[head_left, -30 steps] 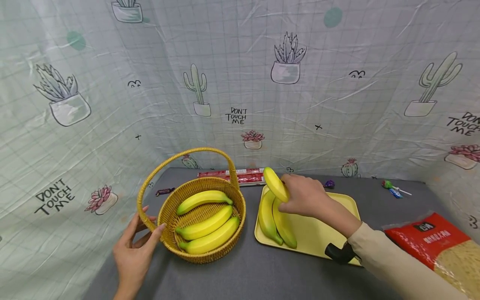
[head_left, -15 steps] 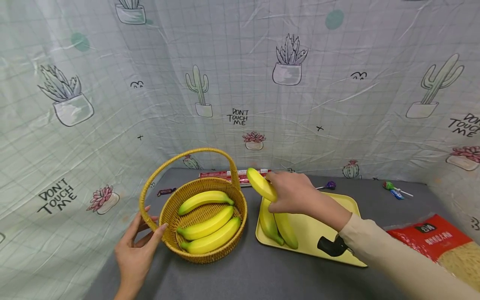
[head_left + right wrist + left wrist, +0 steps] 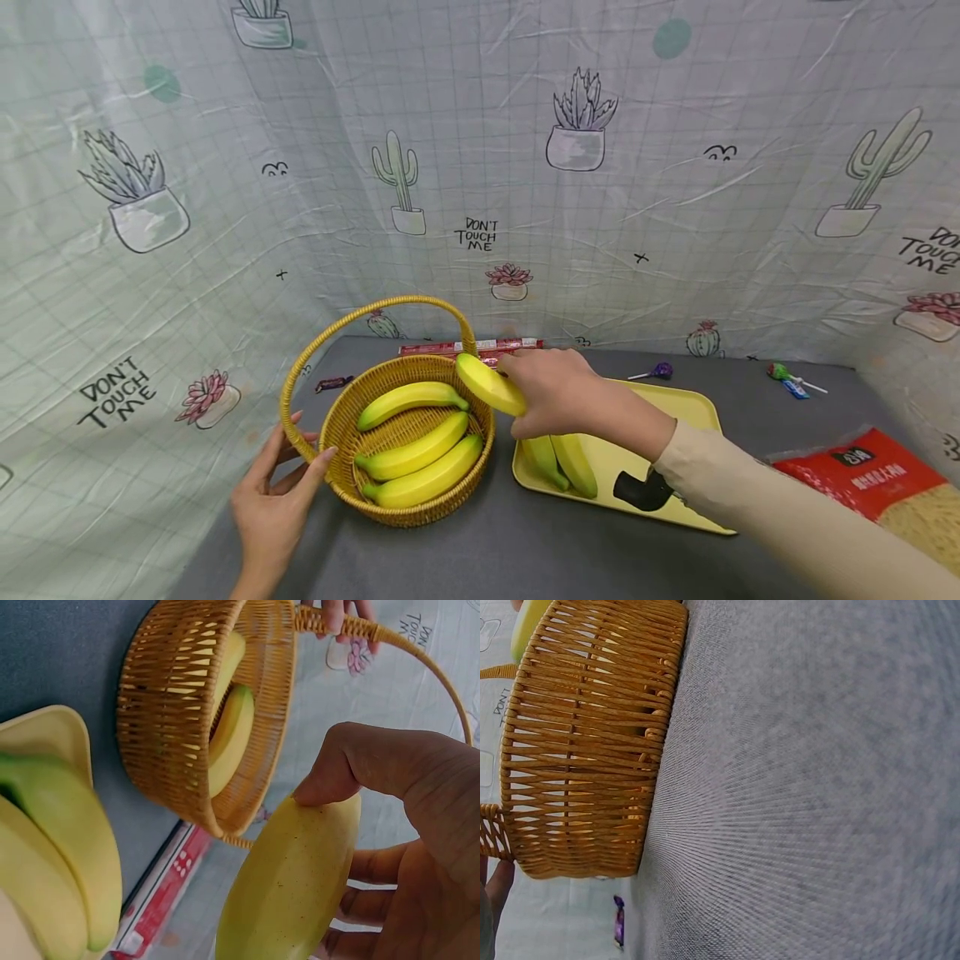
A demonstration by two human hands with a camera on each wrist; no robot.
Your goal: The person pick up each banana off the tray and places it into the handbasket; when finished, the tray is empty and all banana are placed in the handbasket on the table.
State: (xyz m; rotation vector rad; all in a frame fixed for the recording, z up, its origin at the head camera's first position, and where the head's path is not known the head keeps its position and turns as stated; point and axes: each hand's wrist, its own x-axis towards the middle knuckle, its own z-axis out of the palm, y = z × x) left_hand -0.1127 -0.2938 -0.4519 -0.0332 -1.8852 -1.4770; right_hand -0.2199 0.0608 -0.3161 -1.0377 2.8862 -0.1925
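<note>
A yellow wicker basket [image 3: 450,500] with a tall arched handle stands at centre left in the head view, three bananas [image 3: 412,446] lying inside. My left hand [image 3: 273,504] grips the handle's left base, thumb at the rim and fingers behind. In the right wrist view those fingers curl over the handle. My right hand [image 3: 562,387] holds another banana [image 3: 487,385] between thumb and fingers, its tip overlapping the basket's right rim in the head view. Two more bananas [image 3: 573,467] lie on the yellow tray [image 3: 690,408], partly hidden by my right hand.
Behind the basket lies a long red-and-white pack [image 3: 510,343]. A wrapped candy [image 3: 333,383] is at back left; lollipops [image 3: 662,370] lie behind the tray. A red bag of pasta [image 3: 862,475] sits at right. A printed curtain [image 3: 480,167] closes the back and sides.
My right hand has carried its banana leftward from above the tray to the basket's right rim. The left hand keeps its grip and the basket stays in place.
</note>
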